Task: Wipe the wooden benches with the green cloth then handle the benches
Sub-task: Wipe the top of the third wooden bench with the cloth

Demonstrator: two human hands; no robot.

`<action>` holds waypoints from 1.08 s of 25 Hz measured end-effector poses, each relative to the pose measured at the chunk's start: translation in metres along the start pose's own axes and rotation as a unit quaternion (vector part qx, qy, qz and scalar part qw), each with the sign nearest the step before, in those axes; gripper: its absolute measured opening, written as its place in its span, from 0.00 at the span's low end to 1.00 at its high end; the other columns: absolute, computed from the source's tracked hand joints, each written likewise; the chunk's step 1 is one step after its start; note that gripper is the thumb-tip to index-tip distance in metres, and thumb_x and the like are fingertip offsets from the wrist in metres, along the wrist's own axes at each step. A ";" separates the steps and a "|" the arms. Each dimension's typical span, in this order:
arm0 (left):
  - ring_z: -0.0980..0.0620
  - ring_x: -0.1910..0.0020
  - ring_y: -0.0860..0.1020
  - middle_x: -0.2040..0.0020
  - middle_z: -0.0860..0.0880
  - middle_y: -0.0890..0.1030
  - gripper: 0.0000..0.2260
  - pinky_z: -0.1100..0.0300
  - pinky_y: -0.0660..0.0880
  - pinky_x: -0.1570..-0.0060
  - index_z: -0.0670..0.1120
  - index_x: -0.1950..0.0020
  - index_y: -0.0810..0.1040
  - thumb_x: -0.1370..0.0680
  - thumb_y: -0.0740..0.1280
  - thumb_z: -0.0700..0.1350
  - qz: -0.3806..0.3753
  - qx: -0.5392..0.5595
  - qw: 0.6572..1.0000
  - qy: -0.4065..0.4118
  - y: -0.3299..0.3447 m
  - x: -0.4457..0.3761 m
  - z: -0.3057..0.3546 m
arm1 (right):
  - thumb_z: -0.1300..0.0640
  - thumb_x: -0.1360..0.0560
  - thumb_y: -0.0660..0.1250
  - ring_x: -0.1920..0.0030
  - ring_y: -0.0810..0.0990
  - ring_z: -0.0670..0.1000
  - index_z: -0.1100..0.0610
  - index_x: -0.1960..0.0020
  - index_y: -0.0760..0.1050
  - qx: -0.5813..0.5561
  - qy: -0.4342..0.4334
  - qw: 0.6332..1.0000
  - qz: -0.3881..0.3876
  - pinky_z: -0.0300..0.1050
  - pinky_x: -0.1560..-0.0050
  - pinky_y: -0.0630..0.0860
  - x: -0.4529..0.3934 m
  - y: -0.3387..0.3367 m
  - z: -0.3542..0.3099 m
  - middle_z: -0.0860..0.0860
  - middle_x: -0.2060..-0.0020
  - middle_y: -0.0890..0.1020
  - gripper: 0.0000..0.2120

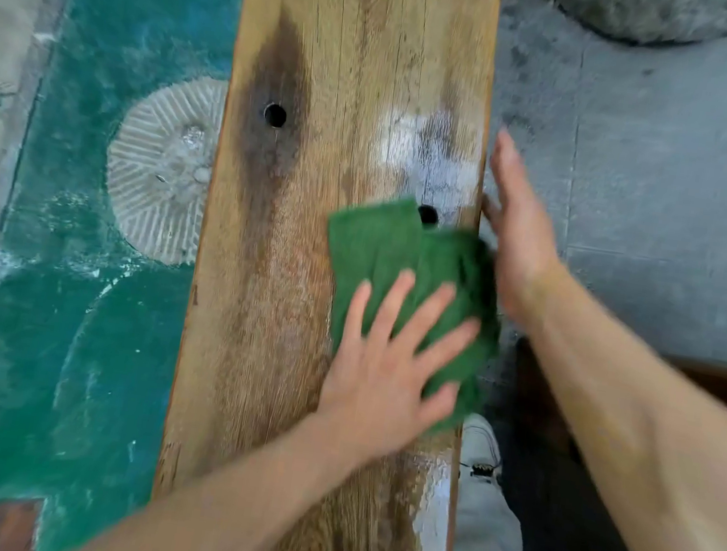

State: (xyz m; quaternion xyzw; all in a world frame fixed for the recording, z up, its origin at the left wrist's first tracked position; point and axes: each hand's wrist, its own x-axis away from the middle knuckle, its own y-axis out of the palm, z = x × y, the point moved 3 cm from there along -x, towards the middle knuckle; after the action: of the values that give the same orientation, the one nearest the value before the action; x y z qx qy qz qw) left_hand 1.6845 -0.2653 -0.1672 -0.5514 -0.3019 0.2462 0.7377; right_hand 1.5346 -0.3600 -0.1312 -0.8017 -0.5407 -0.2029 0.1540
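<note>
wiping underway. our left hand (390,372) lies spread, fingers straight, pressing the crumpled green cloth (412,282) onto the long wooden plank worktop (335,61). our right hand (515,231), flat and relaxed, rests against the worktop's edge just beside the cloth. wet sheen shows ahead of and behind the hands; the far stretch looks dry. handling the benches not yet begun.

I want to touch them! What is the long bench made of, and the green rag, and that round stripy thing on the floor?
The bench looks like bare, worn wood: long grain lines, cracks and wet shiny patches show. The green cloth under the left hand seems soft, fuzzy fabric, as it folds and bunches. The round disc looks like pale carved stone or cement, with ridges; I cannot tell which.
</note>
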 end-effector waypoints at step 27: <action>0.58 0.44 0.69 0.45 0.63 0.68 0.23 0.65 0.65 0.51 0.59 0.38 0.78 0.34 0.69 0.49 0.139 0.258 0.956 0.011 -0.418 0.140 0.098 | 0.43 0.23 0.64 0.36 0.75 0.36 0.35 0.36 0.72 0.153 -0.186 0.962 0.131 0.42 0.33 0.72 0.403 -0.068 -0.284 0.35 0.38 0.77 0.15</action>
State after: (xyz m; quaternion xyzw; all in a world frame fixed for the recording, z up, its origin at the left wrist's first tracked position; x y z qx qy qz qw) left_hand 1.7243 -0.2157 0.2799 -0.3814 -0.1402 0.4101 0.8165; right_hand 1.5603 -0.1426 0.3161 -0.8561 -0.4745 0.0570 0.1968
